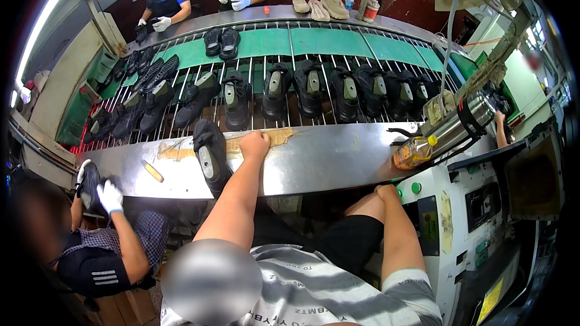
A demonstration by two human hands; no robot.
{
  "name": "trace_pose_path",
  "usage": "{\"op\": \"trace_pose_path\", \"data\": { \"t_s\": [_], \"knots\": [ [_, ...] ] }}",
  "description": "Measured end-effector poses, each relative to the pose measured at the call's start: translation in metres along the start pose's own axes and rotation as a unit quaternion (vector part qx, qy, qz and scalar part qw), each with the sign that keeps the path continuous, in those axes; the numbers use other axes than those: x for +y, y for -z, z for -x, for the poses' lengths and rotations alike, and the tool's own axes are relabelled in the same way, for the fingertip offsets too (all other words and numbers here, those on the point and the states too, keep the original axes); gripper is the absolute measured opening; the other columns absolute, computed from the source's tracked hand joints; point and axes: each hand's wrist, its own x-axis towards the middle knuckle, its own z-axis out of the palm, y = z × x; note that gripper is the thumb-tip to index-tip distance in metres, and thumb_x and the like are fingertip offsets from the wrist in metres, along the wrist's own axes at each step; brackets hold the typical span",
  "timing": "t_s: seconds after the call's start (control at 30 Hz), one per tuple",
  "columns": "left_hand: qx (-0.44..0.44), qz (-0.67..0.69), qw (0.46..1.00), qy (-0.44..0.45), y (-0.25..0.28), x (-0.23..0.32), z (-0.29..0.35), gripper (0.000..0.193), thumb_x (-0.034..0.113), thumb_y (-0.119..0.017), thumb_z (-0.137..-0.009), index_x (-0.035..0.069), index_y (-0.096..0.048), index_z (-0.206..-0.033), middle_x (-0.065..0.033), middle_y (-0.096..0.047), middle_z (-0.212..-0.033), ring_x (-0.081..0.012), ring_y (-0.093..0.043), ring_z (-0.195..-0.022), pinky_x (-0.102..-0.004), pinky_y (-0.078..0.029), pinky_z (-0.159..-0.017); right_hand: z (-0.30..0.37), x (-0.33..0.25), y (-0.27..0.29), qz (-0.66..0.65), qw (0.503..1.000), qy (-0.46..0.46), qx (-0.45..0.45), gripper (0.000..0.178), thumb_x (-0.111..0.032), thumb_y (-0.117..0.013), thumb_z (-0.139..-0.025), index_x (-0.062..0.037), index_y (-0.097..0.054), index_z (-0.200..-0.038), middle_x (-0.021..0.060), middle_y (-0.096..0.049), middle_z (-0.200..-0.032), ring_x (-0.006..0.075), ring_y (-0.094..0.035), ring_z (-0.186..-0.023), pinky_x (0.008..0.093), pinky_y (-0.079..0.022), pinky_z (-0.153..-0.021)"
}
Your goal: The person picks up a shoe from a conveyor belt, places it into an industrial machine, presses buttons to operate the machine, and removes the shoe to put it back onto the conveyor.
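Observation:
My left hand (255, 145) is closed in a fist on the metal bench, over a strip of brown tape or cardboard (279, 136). Nothing shows in it. Just left of it, a black shoe (209, 154) with a grey-green insert stands on the bench, its near end at the front edge. Down at the right, my right hand (387, 192) is curled closed beside my knee, next to the white machine's green buttons (415, 188). No object shows in its fingers. Beyond the bench, several black shoes (237, 99) with similar inserts stand in a row on the rod conveyor.
A yellow-handled tool (153, 171) lies on the bench at left. An orange drink bottle (414, 152) and a steel flask (465, 122) stand at right. A white-gloved co-worker (110, 197) handles a black shoe at left. Two gloved people work across the green belt (329, 41).

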Motion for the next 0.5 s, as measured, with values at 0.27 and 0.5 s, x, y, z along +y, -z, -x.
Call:
{"op": "trace_pose_path", "data": {
  "t_s": [0.27, 0.5],
  "knots": [
    [0.014, 0.019, 1.000, 0.002, -0.001, -0.005, 0.002, 0.028, 0.029, -0.060, -0.077, 0.004, -0.068, -0.069, -0.0173, -0.066, -0.070, -0.0355, -0.064, -0.068, -0.0474, -0.051, -0.065, -0.029, -0.001, -0.019, 0.029, 1.000, 0.008, 0.004, 0.057, -0.037, -0.067, -0.076, -0.0107, -0.062, -0.126, 0.0150, -0.056, -0.135, 0.0325, -0.057, -0.120, 0.0410, -0.047, -0.099],
    [0.007, 0.033, 0.999, 0.013, 0.005, -0.003, 0.003, 0.029, 0.030, -0.059, -0.077, 0.005, -0.069, -0.069, -0.0171, -0.067, -0.071, -0.0352, -0.065, -0.068, -0.0470, -0.051, -0.065, 0.001, -0.003, -0.006, -0.006, 0.999, 0.002, 0.034, 0.052, -0.036, -0.064, -0.077, -0.0054, -0.065, -0.119, 0.0183, -0.060, -0.129, 0.0332, -0.058, -0.119, 0.0405, -0.047, -0.098]
  ]
}}
